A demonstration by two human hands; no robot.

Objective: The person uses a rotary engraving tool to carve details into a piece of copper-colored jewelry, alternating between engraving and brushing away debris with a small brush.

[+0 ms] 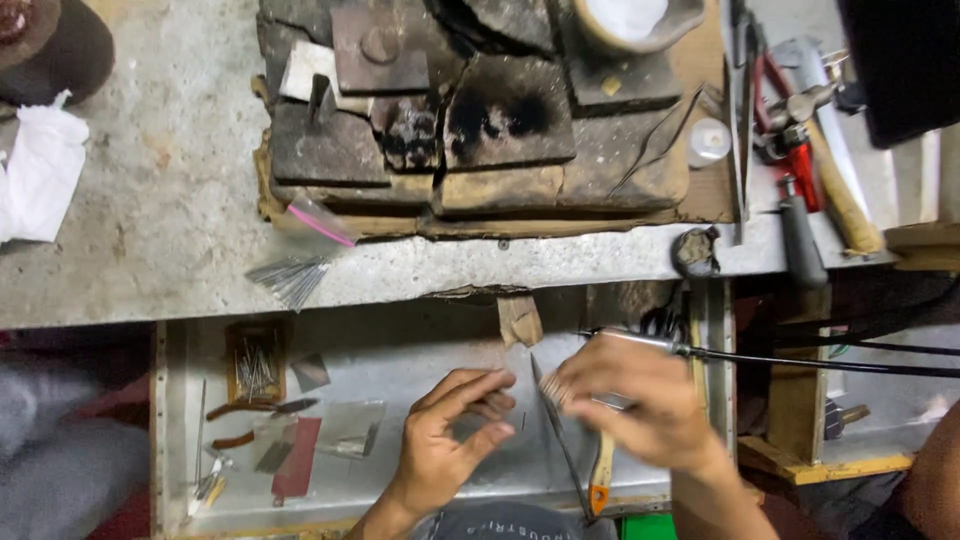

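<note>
Crowding the grey bench (180, 200) above the open drawer (400, 360) are scorched blocks (500, 120), loose thin wires (290, 278) at its edge, a white cloth (40, 175), and red-handled tools (800, 160). A small clear bag (318, 222) with a pink strip lies near the blocks. Over the drawer, the left hand (450, 440) curls, fingers narrow, holding nothing visible. The blurred right hand (630, 400) pinches thin wire pieces (552, 392), beside a long file (565, 450).

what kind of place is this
Probably a small metalworking or jeweller's bench: scorched blocks on a worn grey worktop, hammers and hand tools at its right end, and a tray below, where both hands work.
</note>
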